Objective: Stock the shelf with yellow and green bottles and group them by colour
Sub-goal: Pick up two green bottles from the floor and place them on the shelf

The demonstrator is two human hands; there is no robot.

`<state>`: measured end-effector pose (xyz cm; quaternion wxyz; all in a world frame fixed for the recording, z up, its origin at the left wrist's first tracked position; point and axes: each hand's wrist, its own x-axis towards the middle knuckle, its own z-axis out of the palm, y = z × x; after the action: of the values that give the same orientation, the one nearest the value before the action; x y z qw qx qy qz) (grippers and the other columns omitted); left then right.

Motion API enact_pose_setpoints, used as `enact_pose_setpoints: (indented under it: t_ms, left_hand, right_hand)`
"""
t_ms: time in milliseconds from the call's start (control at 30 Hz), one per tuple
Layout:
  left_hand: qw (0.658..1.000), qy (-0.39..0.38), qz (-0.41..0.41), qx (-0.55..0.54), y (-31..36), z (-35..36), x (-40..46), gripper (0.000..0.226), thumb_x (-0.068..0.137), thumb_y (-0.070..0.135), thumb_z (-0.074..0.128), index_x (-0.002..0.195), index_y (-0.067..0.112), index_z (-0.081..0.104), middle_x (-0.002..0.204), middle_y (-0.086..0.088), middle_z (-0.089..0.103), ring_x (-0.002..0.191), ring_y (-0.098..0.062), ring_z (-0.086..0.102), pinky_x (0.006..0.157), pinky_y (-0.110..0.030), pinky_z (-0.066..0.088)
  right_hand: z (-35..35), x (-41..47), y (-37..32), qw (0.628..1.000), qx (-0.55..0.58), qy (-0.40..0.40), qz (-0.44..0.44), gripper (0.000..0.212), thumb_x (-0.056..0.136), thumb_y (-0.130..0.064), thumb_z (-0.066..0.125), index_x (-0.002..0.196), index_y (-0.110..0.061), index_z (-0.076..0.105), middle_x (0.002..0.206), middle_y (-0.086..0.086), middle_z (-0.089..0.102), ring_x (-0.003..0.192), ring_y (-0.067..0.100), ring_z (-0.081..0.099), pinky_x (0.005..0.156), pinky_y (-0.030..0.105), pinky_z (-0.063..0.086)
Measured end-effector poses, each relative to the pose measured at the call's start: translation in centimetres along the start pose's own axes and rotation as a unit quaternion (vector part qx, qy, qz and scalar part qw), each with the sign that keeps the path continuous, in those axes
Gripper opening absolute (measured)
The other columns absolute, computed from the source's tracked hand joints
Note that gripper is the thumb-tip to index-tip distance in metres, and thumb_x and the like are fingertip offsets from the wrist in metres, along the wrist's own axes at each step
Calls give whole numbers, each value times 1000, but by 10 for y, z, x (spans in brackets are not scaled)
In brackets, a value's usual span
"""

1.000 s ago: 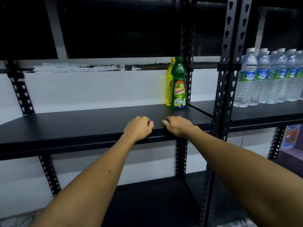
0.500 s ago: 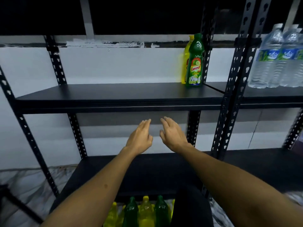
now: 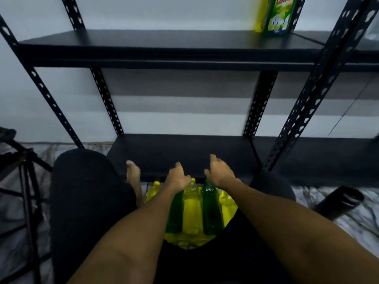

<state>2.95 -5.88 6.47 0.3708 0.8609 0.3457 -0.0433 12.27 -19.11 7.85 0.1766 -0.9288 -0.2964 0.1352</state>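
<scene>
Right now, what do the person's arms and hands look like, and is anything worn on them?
Both arms are bare up to the picture's lower edge, with no sleeves in view. The left hand and right hand wear no gloves. I see no watch, bracelet or ring, though the picture is somewhat blurred.

You face a pale wall (image 3: 184,15) behind black slotted uprights (image 3: 106,99). Dim light falls on the marbled floor (image 3: 348,222). A black stand (image 3: 22,181) sits near left.
</scene>
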Motion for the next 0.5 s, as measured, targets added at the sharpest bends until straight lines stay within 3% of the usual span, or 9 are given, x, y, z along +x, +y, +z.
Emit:
enact_pose_setpoints:
  t_ms: [133, 300, 500]
  left_hand:
    - [999, -28, -35, 12, -21, 25, 3, 85, 96, 25, 56, 155, 7, -1, 139, -19, 48, 113, -34, 57, 81, -38, 48]
    - [996, -49, -53, 48, -32, 39, 24, 84, 95, 25, 55, 155, 5, 0, 145, -22, 43, 126, -39, 48, 86, -39, 45]
    - [992, -88, -71, 46, -57, 61, 52, 74, 90, 19, 60, 150, 0, 20, 118, -20, 58, 102, -36, 60, 71, -37, 46]
  right_hand:
    - [36, -8, 11, 999, -13, -48, 22, 56, 96, -27, 52, 142, -7, 27, 135, 23, 46, 123, 41, 46, 95, 46, 44]
    - [78, -8, 26, 992, 0, -96, 77, 52, 93, -23, 56, 136, -4, 34, 135, 26, 48, 125, 43, 48, 97, 44, 42]
    - [107, 11, 39, 980, 25, -138, 139, 56, 90, -25, 58, 137, -3, 35, 130, 26, 53, 116, 43, 55, 93, 45, 49]
